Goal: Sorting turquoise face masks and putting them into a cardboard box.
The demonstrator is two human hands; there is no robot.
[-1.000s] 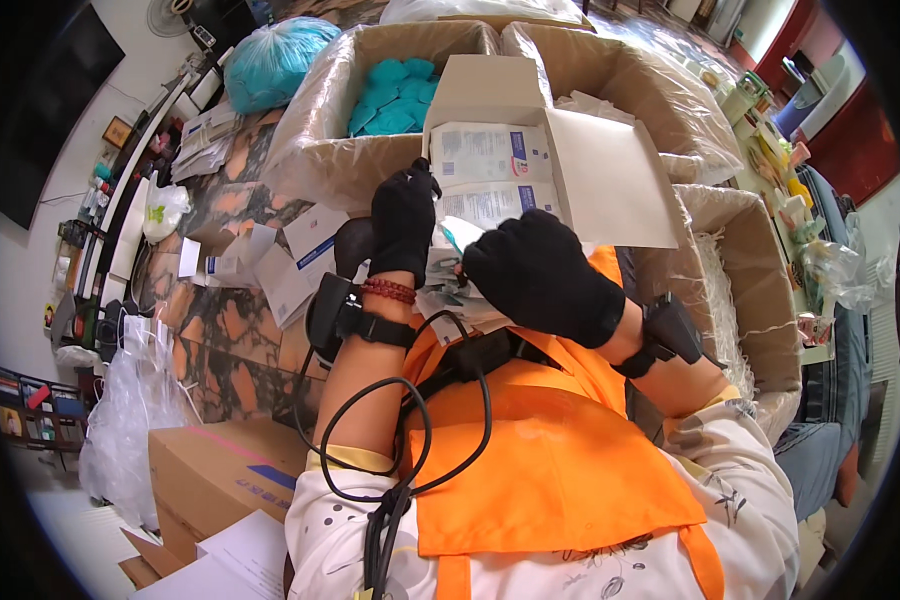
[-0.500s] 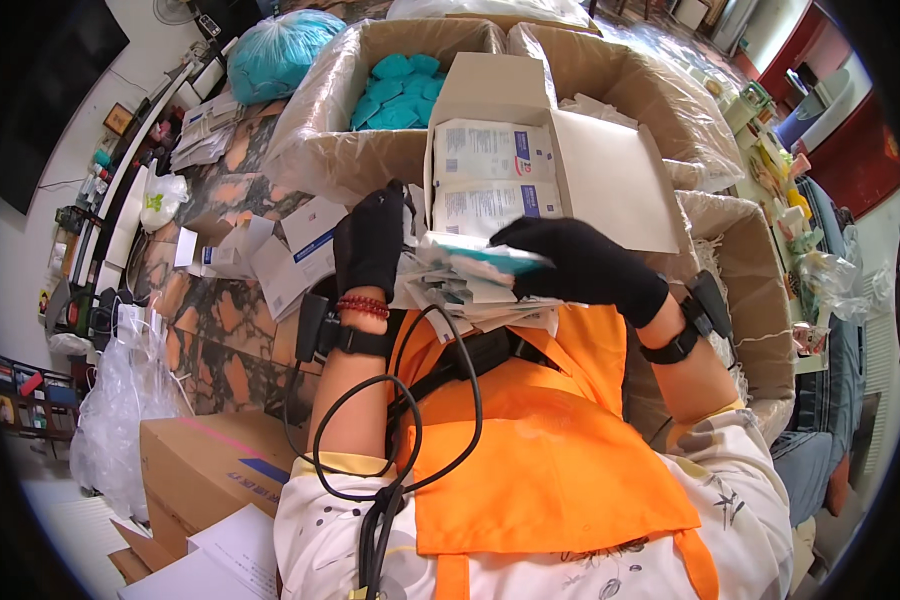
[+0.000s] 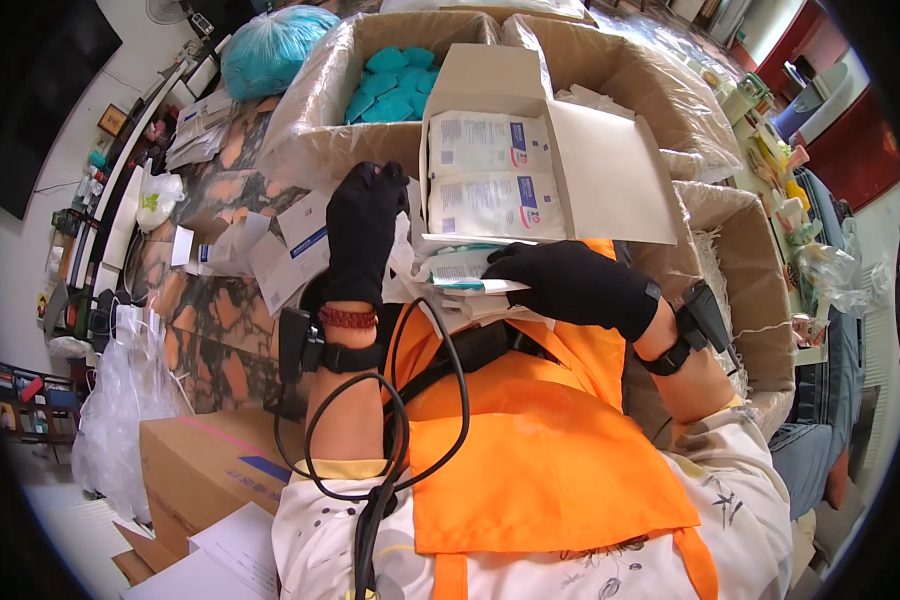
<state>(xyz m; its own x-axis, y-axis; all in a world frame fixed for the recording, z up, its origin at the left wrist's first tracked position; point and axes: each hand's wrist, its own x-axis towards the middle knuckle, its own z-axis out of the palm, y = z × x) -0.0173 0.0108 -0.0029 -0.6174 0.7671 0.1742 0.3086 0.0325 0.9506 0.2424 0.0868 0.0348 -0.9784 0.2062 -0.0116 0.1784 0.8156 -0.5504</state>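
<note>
My left hand, in a black glove, is raised beside the left wall of an open white box. Its fingers are curled closed; what they hold, if anything, is hidden. A crumpled translucent whitish piece shows just right of it. My right hand, also gloved in black, grips a white-and-teal packet at its right end, at the box's near edge. More papery white pieces lie under that packet, over my apron. Inside the box, flat white packets with blue and red print lie in two rows.
Behind the box stand plastic-lined cartons, one with teal packets inside. Another lined carton is at right. Opened white boxes lie on the floor at left, near a brown carton. Black cables loop over my lap.
My left hand has moved slightly up and left. My right hand has lowered a little to the left with the teal-and-white packet, uncovering more of the near packets in the box.
</note>
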